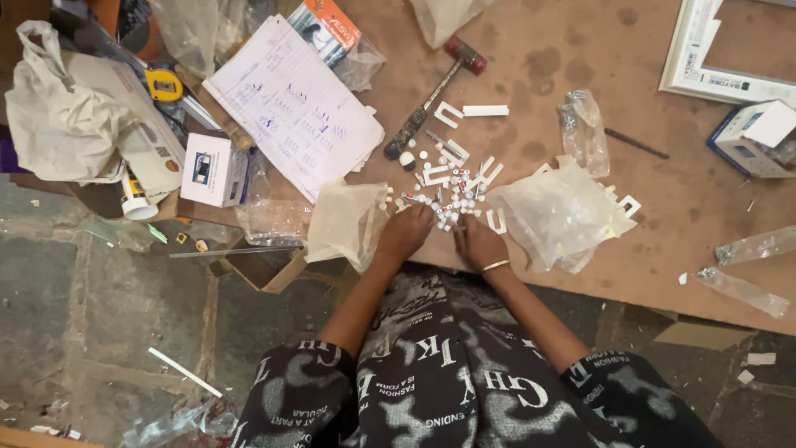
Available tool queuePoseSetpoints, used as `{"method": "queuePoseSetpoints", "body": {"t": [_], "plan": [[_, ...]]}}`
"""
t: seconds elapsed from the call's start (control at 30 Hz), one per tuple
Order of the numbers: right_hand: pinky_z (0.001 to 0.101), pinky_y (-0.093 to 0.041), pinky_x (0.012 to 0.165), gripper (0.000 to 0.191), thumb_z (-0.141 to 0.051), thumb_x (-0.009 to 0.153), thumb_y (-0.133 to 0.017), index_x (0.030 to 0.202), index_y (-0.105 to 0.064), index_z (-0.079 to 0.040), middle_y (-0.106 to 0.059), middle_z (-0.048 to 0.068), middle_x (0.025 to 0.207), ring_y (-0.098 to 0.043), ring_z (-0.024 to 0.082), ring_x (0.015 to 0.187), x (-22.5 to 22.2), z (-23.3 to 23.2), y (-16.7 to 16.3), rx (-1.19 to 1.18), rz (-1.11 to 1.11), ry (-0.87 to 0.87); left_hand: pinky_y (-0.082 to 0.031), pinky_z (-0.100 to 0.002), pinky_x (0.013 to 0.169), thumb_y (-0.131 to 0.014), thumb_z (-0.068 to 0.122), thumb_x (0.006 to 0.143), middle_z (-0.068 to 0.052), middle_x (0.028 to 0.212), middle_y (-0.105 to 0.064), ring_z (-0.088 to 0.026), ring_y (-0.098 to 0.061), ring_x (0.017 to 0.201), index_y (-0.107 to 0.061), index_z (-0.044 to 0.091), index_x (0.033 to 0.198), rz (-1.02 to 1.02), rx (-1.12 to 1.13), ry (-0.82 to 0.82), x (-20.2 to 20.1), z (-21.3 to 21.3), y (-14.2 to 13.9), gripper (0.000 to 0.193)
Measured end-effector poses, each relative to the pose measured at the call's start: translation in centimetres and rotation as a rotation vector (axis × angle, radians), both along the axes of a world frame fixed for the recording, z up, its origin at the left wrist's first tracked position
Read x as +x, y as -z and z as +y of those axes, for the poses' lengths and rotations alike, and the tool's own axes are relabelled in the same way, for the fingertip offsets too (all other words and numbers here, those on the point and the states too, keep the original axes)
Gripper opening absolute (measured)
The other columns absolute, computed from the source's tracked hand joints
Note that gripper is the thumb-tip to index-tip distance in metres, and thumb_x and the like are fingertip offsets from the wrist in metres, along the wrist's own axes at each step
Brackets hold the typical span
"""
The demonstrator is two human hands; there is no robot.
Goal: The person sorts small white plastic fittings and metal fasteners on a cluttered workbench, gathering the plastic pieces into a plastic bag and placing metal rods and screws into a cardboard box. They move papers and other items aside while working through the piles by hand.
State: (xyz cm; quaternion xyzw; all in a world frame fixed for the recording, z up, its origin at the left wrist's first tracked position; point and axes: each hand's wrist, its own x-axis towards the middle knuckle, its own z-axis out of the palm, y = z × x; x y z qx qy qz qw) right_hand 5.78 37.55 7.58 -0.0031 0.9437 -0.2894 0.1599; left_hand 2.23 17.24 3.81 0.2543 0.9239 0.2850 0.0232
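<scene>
My left hand (406,232) and my right hand (478,242) rest side by side at the near edge of a brown board (580,50). Their fingers are curled down into a scattered pile of small white plastic pieces (452,187). A thin bangle is on my right wrist. The fingertips are hidden among the pieces, so I cannot make out whether either hand grips one. A crumpled clear plastic bag (560,211) lies just right of my right hand. A tan paper bag (348,220) lies just left of my left hand.
A hammer (431,95) lies beyond the pile. A handwritten notebook page (290,104), a small white box (211,170), a yellow tape measure (164,85) and a white plastic bag (58,116) sit at the left. A white frame (705,50) and a box (750,137) are at the right.
</scene>
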Motion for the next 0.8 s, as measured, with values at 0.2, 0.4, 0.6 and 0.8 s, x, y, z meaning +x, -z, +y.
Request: {"method": "queuePoseSetpoints", "body": {"t": [0.2, 0.4, 0.6, 0.8], "plan": [[0.0583, -0.051, 0.067, 0.031, -0.029, 0.100, -0.053, 0.121, -0.056, -0.008, -0.072, 0.023, 0.088, -0.067, 0.047, 0.074, -0.2, 0.4, 1.5, -0.032, 0.010, 0.069, -0.056, -0.045, 0.070, -0.059, 0.010, 0.085, -0.014, 0.093, -0.065, -0.033, -0.069, 0.083, -0.060, 0.005, 0.098, -0.020, -0.034, 0.039, -0.3, -0.4, -0.1, 0.015], [0.0409, -0.050, 0.062, 0.016, -0.023, 0.106, -0.058, 0.099, -0.060, -0.010, -0.071, 0.014, 0.089, -0.066, 0.029, 0.074, -2.0, 3.3, 4.0, -0.606, 0.321, 0.588, -0.052, -0.042, 0.065, -0.061, 0.017, 0.092, -0.009, 0.081, -0.064, -0.029, -0.064, 0.072, -0.057, 0.006, 0.096, -0.443, 0.466, -0.261, -1.5, -0.5, -0.9, 0.012], [0.0384, -0.041, 0.056, 0.041, -0.033, 0.110, -0.056, 0.085, -0.060, -0.001, -0.063, 0.012, 0.070, -0.054, 0.025, 0.062, -3.1, 4.3, 4.2, -0.738, -0.090, 0.845, -0.036, -0.026, 0.054, -0.054, 0.017, 0.090, 0.006, 0.068, -0.036, -0.007, -0.035, 0.054, -0.058, 0.013, 0.094, -1.566, 1.641, -0.333, -3.9, -4.3, -1.6, 0.007], [0.0561, -0.052, 0.073, 0.032, -0.032, 0.099, -0.059, 0.116, -0.057, -0.004, -0.071, 0.025, 0.090, -0.067, 0.048, 0.083, -4.3, 1.9, 1.2, -0.054, 0.093, 0.315, -0.045, -0.033, 0.063, -0.043, 0.030, 0.096, 0.000, 0.070, -0.045, -0.015, -0.044, 0.061, -0.047, 0.013, 0.075, -1.582, 1.475, -0.274, -5.4, -6.4, -1.7, 0.027]]}}
